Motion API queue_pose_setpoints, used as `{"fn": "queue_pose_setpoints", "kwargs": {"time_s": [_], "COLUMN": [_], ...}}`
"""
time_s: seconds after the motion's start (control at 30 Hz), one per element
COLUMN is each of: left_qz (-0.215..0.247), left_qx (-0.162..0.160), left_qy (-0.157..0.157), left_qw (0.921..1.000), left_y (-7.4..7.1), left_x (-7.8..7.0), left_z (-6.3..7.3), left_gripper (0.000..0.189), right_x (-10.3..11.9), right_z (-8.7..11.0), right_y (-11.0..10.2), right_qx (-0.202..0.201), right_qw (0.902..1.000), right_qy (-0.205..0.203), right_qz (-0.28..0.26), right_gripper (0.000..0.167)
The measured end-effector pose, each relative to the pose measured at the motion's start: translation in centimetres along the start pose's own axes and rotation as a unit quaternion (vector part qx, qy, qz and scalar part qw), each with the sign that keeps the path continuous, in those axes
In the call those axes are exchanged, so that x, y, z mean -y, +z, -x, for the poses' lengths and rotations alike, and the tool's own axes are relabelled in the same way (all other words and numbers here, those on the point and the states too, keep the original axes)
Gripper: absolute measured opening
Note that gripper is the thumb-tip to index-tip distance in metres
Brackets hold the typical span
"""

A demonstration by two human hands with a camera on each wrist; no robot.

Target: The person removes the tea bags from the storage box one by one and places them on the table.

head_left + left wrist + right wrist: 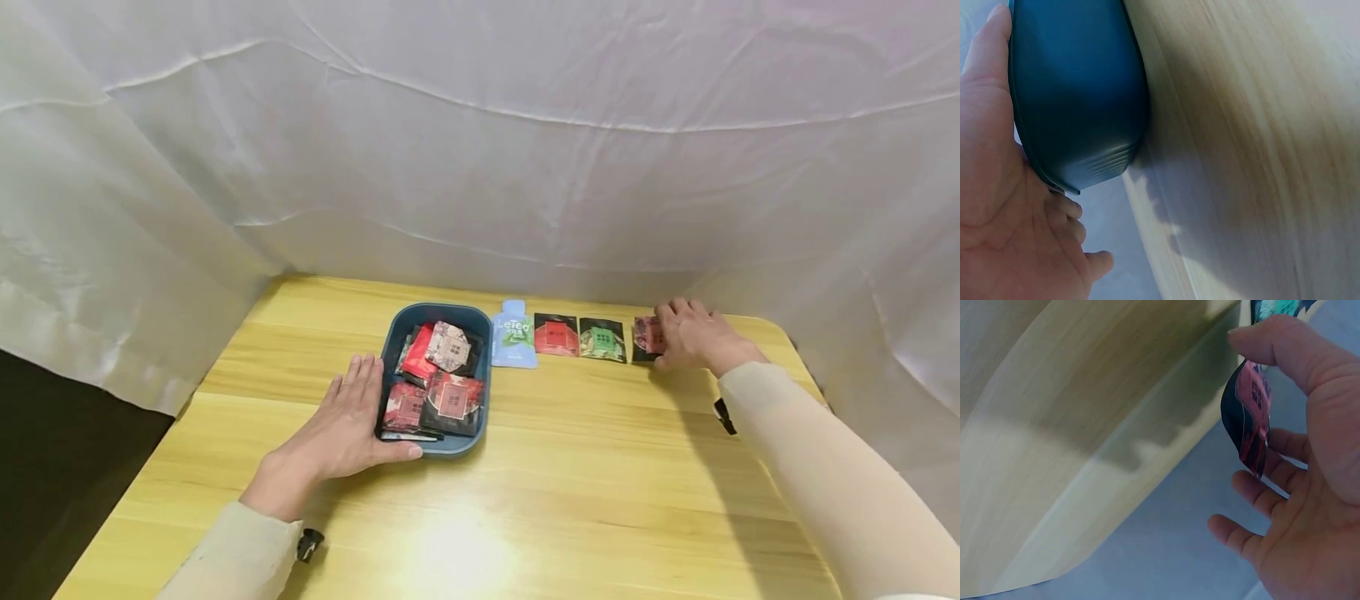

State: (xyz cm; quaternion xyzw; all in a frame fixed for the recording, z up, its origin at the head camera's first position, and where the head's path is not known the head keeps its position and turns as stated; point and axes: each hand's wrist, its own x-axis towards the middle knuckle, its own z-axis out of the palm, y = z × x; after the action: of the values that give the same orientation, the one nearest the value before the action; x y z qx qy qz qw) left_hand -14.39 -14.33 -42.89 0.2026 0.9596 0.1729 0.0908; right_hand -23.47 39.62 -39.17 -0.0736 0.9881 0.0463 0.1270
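Note:
Against the left side of a blue plastic basket [452, 452], my left hand [341, 425] rests with straight fingers, its thumb at the near rim. Several tea sachets lie piled inside, among them a black-and-red one [453, 402] and a pale patterned one [450, 348]. At the far right, my right hand [693, 336] holds a dark sachet with a pink label [646, 338] by its edges. In the right wrist view, this tea sachet [1252, 415] is between thumb and fingers.
A row along the table's back runs from a light-blue LeTea pouch [514, 337] through a red-labelled sachet [557, 335] to a green-labelled one [603, 340]. White cloth [480, 192] hangs behind the wooden table [570, 483].

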Motion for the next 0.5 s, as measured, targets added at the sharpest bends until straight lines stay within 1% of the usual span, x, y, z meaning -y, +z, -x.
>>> {"fn": "queue_pose_setpoints", "kwargs": {"time_s": [0.23,0.5], "left_qz": [0.008,0.013], "left_qx": [-0.003,0.0], "left_qy": [0.003,0.003], "left_qw": [1.0,0.9999], "left_y": [0.0,0.2], "left_x": [0.2,0.1], "left_z": [0.2,0.0], "left_gripper": [0.147,0.147], "right_x": [-0.5,-1.0], "right_z": [-0.8,-1.4], "right_y": [0.9,1.5], "right_qx": [0.014,0.016], "right_qw": [0.9993,0.9991], "right_qy": [-0.008,-0.01], "right_qz": [-0.033,-0.038], "right_gripper": [0.111,0.107]}}
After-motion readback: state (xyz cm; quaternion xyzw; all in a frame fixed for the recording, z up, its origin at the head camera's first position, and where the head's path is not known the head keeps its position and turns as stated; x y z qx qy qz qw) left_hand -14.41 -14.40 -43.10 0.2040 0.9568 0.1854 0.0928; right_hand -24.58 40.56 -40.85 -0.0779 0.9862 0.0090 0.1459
